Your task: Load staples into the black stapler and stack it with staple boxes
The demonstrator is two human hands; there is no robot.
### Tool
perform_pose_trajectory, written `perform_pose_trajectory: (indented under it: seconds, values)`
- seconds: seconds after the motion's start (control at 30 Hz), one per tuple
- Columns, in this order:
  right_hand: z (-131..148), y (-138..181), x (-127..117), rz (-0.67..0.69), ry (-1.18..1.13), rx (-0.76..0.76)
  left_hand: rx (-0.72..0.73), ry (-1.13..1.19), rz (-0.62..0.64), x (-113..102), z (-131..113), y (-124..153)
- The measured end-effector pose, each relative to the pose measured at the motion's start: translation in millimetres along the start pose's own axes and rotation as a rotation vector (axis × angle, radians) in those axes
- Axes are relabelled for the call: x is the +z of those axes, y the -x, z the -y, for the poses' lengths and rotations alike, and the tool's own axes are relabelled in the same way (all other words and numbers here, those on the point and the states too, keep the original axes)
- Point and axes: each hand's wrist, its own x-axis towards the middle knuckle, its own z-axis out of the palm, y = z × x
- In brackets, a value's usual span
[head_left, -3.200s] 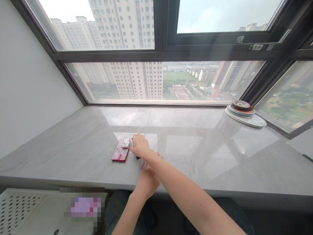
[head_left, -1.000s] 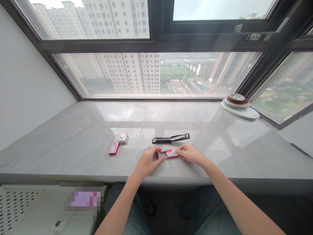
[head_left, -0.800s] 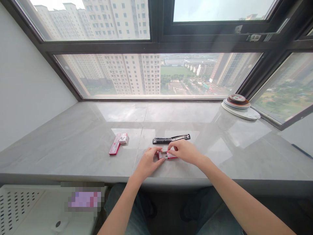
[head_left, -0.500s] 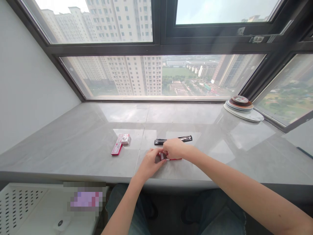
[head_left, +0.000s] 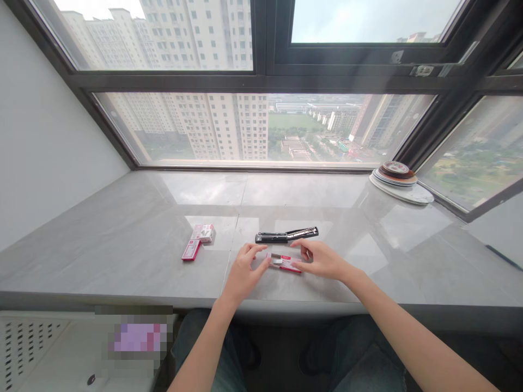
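A red-and-white staple box lies on the counter between my hands, its left end partly open with grey metal showing inside. My left hand is open at the box's left end, its thumb tip close to or touching it. From the right, my right hand is open, fingers apart, with the thumb at the box's right end; I cannot tell whether it presses on it. Just beyond the hands lies a black stapler, its metal magazine uncovered on the right side.
Two small red-and-white boxes, one flat and one thicker, touch each other on the grey counter to the left. Stacked plates stand by the window at the back right. A white perforated chair is below the counter's front edge.
My right hand has drawn back to the right from the left hand, and its fingers have spread. The staple box and the stapler's middle have come into sight.
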Motion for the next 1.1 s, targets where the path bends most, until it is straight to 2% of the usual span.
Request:
perform_pose_trajectory:
  seconds: [0.1,0.3,0.53,0.77,0.93,1.1]
  values:
    - [-1,13,6,0.016,0.055,-0.014,-0.080,-0.035,0.001,4,1,-5]
    - [18,6,16,-0.138,0.112,-0.054,-0.008,-0.143,0.017,16,-4,-10]
    - [37,-19,29,-0.049,0.134,-0.144,0.009,-0.163,0.023,15,-4,-7]
    - [20,0,20,-0.136,-0.020,-0.040,-0.025,-0.136,0.009,16,-2,-6]
    - [3,16,17,-0.107,-0.073,-0.005,-0.063,-0.124,0.011,16,-1,-7]
    - [7,11,27,-0.068,-0.121,-0.015,-0.088,-0.138,0.012,24,-1,-7]
